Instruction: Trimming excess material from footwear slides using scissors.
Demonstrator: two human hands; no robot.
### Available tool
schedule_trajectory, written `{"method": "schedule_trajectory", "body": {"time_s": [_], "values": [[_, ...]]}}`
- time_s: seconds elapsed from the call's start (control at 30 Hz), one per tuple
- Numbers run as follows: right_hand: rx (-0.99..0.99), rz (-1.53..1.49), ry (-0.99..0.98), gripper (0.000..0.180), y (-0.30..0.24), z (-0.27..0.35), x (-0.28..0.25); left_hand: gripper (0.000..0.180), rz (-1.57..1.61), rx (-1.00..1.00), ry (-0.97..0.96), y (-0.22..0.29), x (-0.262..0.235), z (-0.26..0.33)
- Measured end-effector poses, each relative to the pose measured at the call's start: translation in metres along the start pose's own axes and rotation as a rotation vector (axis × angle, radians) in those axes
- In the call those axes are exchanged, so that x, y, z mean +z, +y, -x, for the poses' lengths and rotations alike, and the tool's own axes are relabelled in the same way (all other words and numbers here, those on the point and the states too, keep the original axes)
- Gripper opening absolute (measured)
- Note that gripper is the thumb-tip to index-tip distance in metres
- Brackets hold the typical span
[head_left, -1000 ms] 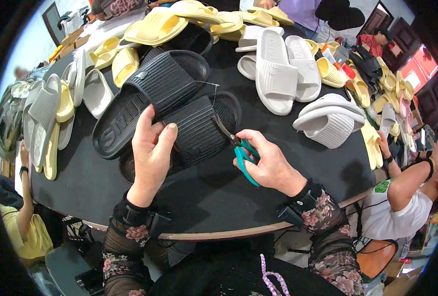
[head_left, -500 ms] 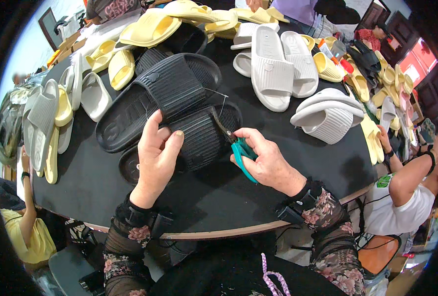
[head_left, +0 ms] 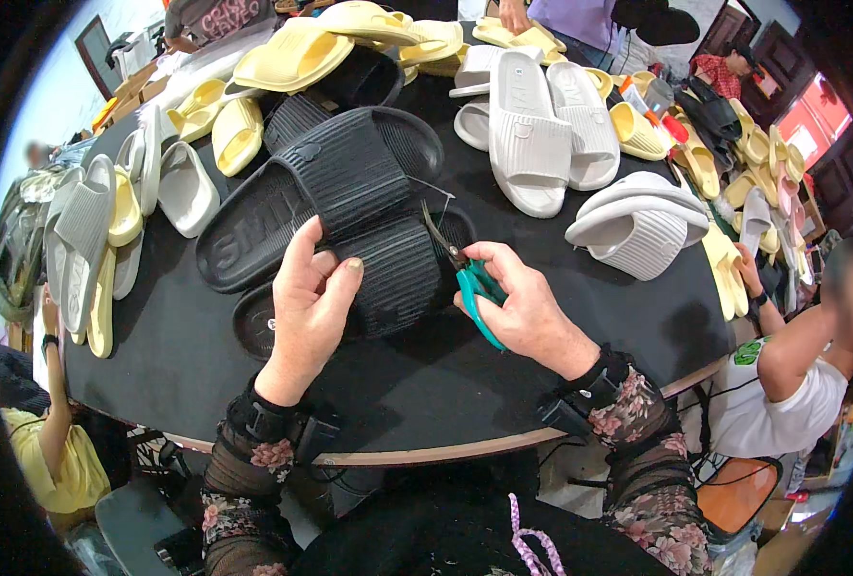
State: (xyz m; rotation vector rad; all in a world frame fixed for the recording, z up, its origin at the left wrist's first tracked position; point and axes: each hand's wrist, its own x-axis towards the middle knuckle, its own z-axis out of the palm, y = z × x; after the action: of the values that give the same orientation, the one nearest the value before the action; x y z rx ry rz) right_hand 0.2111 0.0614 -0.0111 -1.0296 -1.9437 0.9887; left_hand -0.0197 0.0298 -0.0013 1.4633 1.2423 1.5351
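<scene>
1. Right grip [head_left: 522, 307]: clasped round the teal handles of the scissors [head_left: 467, 281]. Blades point at the far edge, over the lower black slipper [head_left: 388, 274]; from my end I can't tell how far they're spread.
2. Left grip [head_left: 313, 307]: lies over the near-left part of that slipper, thumb and index finger apart. Other fingers partly hidden, so can't tell if it's grasping or just resting.
3. Black pair: middle of the tabletop [head_left: 426, 398], left of centre. Upper black slipper [head_left: 354, 168] overlaps the lower, on the far side. Thin pale strand [head_left: 430, 185] stands up at the right side of the straps, beside the blade tips.
4. Handling, my call: I'd steady the pair with the left, slide one blade under the strand, keep tips off the ribbed straps and cut close. Soft-looking foam would likely nick easily. Left fingers stay away from the blade line.
5. Writing: raised letters on the upper black footbed, partly covered by its strap; similar on the white slippers [head_left: 532, 144] toward the far edge. Small emblem on the upper black strap. Tiny round white mark on the lower slipper by the left wrist, too small to read. Dark shirt [head_left: 220, 14] beyond the far edge has pink print. Not transcribing any.
</scene>
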Motion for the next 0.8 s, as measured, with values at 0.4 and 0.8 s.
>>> {"method": "schedule_trajectory", "body": {"time_s": [0.4, 0.8], "values": [[0.064, -0.065, -0.007, 0.044, -0.011, -0.003, -0.001, 0.049, 0.006, 0.022, -0.036, 0.002, -0.006, 0.001], [-0.087, -0.106, 0.096, 0.043, -0.007, -0.003, 0.001, 0.052, 0.046, 0.028, -0.121, 0.0, -0.006, 0.003]]}}
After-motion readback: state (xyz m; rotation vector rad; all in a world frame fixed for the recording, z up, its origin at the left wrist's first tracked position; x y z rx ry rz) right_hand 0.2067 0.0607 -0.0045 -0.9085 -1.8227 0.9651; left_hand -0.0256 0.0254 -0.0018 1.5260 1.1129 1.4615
